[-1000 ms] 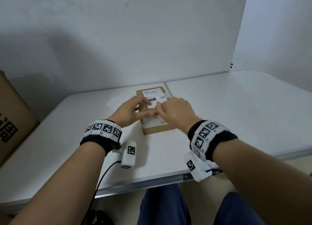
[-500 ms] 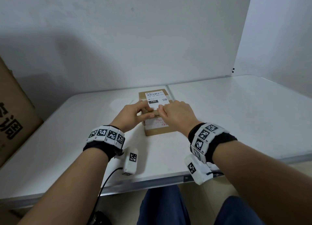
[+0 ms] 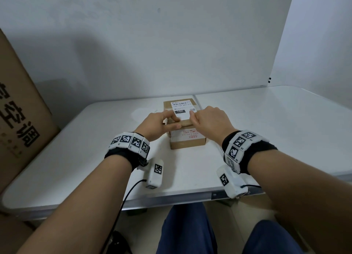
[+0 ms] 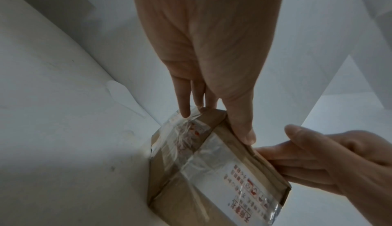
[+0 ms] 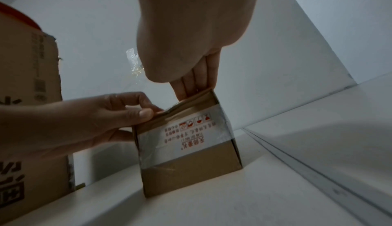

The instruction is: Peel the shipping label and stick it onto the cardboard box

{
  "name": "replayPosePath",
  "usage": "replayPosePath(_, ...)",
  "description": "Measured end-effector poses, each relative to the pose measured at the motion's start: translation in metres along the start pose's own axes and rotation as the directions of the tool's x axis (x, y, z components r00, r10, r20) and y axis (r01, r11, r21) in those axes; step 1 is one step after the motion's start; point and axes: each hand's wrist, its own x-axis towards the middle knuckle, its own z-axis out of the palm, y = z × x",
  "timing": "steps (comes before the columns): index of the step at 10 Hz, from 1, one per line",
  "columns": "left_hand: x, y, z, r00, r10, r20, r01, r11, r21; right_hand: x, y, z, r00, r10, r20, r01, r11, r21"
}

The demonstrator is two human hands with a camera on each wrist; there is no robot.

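A small cardboard box (image 3: 187, 142) stands on the white table. A white shipping label (image 3: 182, 109) lies flat on the far half of its top. My left hand (image 3: 172, 120) grips the box at its top left: the thumb lies across the brown strip just below the label, and the fingers curl at the label's left edge. My right hand (image 3: 194, 118) presses its fingertips on the label's near right corner. In the right wrist view those fingers (image 5: 191, 82) stand straight on the box's top edge (image 5: 191, 171). Printed white tape (image 4: 244, 179) covers the box's near part.
A large cardboard carton (image 3: 17, 120) leans at the table's left end. The wall runs close behind the box. A seam (image 3: 198, 103) splits the tabletop beside the box. The table's front edge (image 3: 171, 198) is near my wrists, and a cable (image 3: 123, 200) hangs off it.
My two hands met at the middle of the label's near edge; now they have slid apart to its left and right corners. The box has stayed in place.
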Motion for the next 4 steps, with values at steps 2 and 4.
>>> replayPosePath(2,0.001,0.002,0.0,1.0,-0.017,0.004,0.017,1.0,0.002,0.004,0.004,-0.005,0.999,0.029,-0.027,-0.028,0.999,0.038)
replayPosePath(4,0.003,0.009,-0.008,0.99,0.099,-0.097,-0.093,0.993,0.067,0.027,0.003,-0.011,0.98,0.175,-0.098,-0.145,0.955,0.26)
